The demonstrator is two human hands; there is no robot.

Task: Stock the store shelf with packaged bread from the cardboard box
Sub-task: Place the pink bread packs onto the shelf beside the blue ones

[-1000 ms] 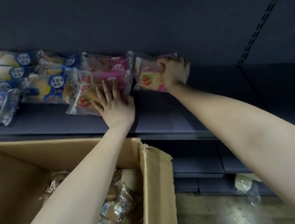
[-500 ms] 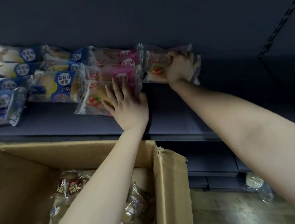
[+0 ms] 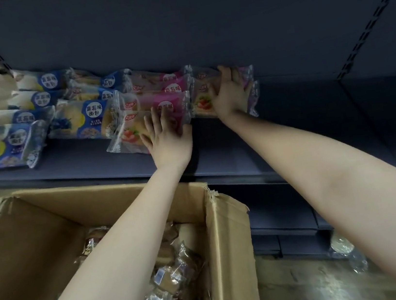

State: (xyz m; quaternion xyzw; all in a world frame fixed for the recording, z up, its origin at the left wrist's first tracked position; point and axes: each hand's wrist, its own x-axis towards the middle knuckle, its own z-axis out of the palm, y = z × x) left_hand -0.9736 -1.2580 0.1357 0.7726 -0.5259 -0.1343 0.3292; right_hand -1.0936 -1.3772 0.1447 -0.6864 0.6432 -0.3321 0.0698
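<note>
The blue bread package (image 3: pixel 86 119) has a dark label that reads "蓝莓味面包". The pink bread package (image 3: pixel 172 89) reads "草莓味".

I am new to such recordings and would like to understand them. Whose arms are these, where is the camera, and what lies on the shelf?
There is no machine here: a person works with two bare hands. The camera sits on the person's head and looks forward and down, so both arms reach away from you. All the pictures come from this one camera, moments apart.

On the dark shelf lie blue bread packets on the left and pink bread packets beside them. The left hand presses flat, with straight fingers, on the front pink packet. The right hand lies spread over the rightmost pink packet; it seems to press rather than grip.

Below stands the open cardboard box, with more wrapped bread inside.
</note>
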